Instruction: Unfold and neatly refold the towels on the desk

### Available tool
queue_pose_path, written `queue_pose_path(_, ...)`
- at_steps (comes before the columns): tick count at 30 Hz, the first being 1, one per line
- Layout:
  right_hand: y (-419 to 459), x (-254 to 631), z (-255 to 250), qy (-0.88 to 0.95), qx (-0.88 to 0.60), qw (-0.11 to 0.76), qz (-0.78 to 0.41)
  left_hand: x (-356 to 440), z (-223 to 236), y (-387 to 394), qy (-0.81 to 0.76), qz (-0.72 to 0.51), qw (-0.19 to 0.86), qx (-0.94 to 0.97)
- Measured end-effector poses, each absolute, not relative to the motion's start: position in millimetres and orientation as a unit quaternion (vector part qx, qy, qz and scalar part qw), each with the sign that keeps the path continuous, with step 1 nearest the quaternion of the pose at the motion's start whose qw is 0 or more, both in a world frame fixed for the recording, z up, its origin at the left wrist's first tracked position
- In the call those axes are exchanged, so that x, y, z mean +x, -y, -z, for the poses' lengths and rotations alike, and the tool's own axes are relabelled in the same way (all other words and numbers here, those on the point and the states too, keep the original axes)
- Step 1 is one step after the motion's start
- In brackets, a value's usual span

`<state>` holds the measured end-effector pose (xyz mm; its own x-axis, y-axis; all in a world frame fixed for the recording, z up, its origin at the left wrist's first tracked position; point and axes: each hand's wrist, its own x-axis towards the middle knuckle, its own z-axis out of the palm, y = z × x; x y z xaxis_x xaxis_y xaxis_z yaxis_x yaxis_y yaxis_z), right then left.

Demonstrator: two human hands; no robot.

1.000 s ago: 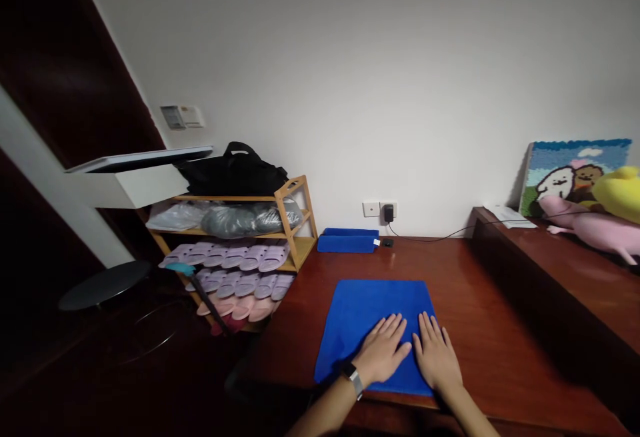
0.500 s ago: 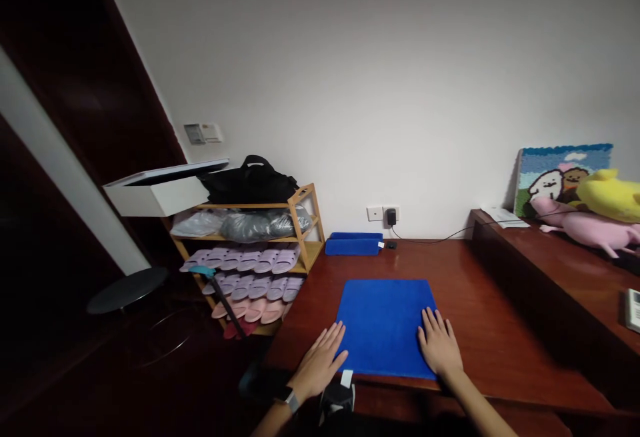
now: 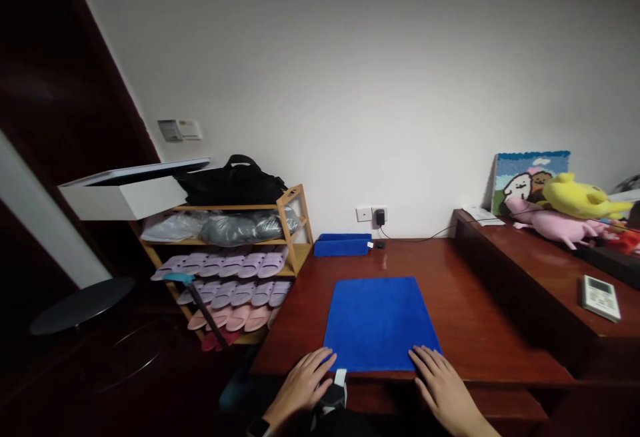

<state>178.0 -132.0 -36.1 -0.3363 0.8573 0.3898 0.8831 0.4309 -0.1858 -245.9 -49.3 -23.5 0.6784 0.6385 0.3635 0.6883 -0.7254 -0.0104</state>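
Observation:
A blue towel (image 3: 377,320), folded flat into a rectangle, lies on the dark red wooden table (image 3: 470,310). My left hand (image 3: 303,387) rests at its near left corner, fingers stretched and slightly curled over the table edge, beside a small white tag (image 3: 341,377). My right hand (image 3: 443,387) lies flat at the near right corner with fingers apart, tips touching the towel. Neither hand holds anything. A second folded blue towel (image 3: 343,245) sits at the far edge by the wall.
A wooden shoe rack (image 3: 235,267) with several slippers and a black bag stands left of the table. A raised side shelf (image 3: 545,270) on the right carries plush toys (image 3: 565,214), a picture and a white remote (image 3: 600,297). A charger (image 3: 381,216) is plugged in the wall.
Both hands slid from the towel's middle outwards and back to its near corners. The camera view shifted, showing more of the right shelf and the remote.

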Motion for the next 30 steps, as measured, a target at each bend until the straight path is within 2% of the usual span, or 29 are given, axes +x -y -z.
queue_pose_path(5,127,162,8,0.776,-0.597,0.200,-0.029,-233,-13,60,0.365,0.160,0.057,-0.915)
queue_pose_path(9,99,116,-28,0.714,-0.676,0.178,-0.038,-230,-34,64,0.396,0.195,0.029,-0.897)
queue_pose_path(13,62,53,-46,0.681,-0.717,0.134,-0.066,-246,-25,51,0.447,0.229,0.055,-0.863)
queue_pose_path(18,32,10,-25,0.669,-0.732,0.094,-0.089,-278,8,34,0.503,0.237,0.143,-0.819)
queue_pose_path(23,2,44,1,0.660,-0.744,0.063,-0.084,-282,17,32,0.505,0.199,0.149,-0.826)
queue_pose_path(30,-81,174,10,0.602,-0.793,0.034,-0.083,-289,32,25,0.493,0.200,0.198,-0.823)
